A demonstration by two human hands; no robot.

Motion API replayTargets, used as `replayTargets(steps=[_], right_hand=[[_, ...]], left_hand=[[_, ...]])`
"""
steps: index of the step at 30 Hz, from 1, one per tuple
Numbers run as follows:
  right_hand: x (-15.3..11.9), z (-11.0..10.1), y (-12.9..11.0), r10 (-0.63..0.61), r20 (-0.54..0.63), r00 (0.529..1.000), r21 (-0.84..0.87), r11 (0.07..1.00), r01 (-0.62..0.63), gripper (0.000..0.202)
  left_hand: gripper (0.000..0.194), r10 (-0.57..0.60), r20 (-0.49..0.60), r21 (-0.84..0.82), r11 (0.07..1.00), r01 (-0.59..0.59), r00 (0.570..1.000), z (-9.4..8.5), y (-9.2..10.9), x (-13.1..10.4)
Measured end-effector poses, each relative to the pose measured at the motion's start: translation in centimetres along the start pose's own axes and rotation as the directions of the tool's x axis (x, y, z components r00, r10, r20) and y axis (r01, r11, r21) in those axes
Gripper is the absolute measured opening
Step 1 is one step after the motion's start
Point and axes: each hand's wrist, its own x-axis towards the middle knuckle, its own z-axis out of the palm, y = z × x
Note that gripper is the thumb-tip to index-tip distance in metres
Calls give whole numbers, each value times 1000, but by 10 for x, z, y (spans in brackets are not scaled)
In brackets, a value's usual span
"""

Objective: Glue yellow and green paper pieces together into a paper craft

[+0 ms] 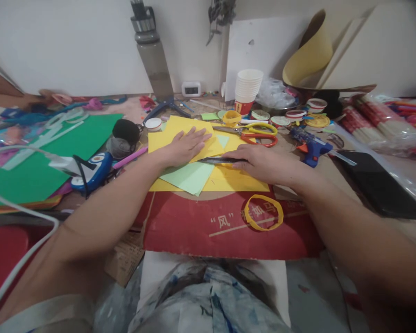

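My left hand [187,147] lies flat with spread fingers on a yellow sheet [180,126], pressing on its surface. In my right hand [251,162] is a thin dark tool [217,160], its tip pointing left at the lower edge of that sheet; what kind of tool it is I cannot tell. Light green paper [190,177] sticks out below the left hand, over a larger yellow sheet [239,182]. Beyond the right hand lie scissors with yellow handles [263,128] and orange-handled scissors [258,139]. A yellow ring [248,216] rests on red cardboard [180,231].
Green sheets [52,162] and a blue device [97,171] with a white cable are at left. A tall bottle [156,64] and stacked paper cups [247,90] stand at the back. At right are a blue glue gun [312,147] and a black phone [381,182].
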Motion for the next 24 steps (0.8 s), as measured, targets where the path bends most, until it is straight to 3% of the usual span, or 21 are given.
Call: replayTargets(steps=[5, 12, 24], right_hand=[[-1, 0, 5, 11, -29, 1000, 35, 999, -10, 37], [2, 0, -3, -11, 36, 999, 8, 1000, 10, 41], [8, 5, -18, -20, 20, 1000, 21, 1000, 20, 41]], left_hand=[[59, -63, 3, 50, 997, 62, 998, -1, -14, -3], [57, -34, 13, 15, 999, 34, 999, 3, -4, 1], [57, -28, 6, 30, 999, 28, 1000, 6, -7, 3]])
